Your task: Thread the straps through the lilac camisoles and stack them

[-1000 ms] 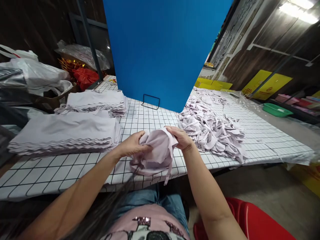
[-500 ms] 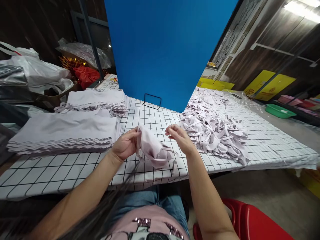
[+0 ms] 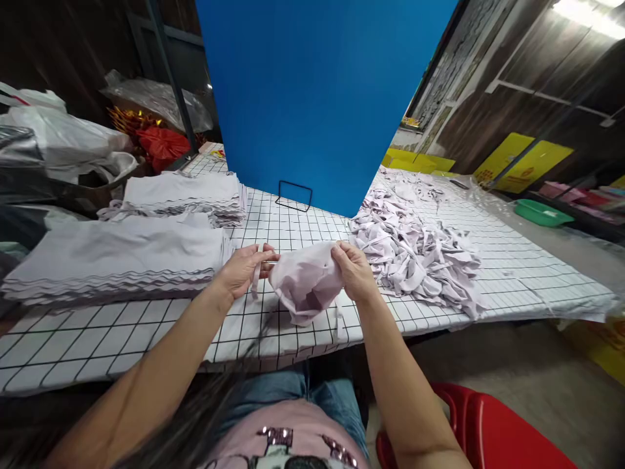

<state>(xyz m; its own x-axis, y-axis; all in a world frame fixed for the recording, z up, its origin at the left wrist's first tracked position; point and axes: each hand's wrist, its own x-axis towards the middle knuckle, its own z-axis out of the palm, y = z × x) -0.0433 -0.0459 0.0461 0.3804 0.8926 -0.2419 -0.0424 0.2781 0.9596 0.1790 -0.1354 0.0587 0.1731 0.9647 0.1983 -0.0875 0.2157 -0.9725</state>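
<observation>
A pale lilac piece of fabric [image 3: 307, 280] with thin straps is stretched between my hands above the front of the table. My right hand [image 3: 355, 268] pinches its upper right corner, thumb on top. At the left end, my left hand [image 3: 247, 268] is closed on a narrow strap of the same cloth, which hangs below the fingers. Another strap dangles under the right side. Left of my left hand lies a neat stack of folded lilac cloth [image 3: 112, 254]. Right of my right hand spreads a loose heap of lilac fabric pieces [image 3: 415, 254].
A large blue board [image 3: 322, 98] rises from the table behind my hands, with a black wire stand [image 3: 294, 195] at its foot. The table wears a white checked cloth [image 3: 161, 332]. A second folded stack [image 3: 183, 191] sits farther back. A red chair [image 3: 502, 423] stands at my right.
My right hand, empty before, has taken hold of the fabric's right corner. The piece is now spread wider between both hands, and my left fingers have shifted to its strap.
</observation>
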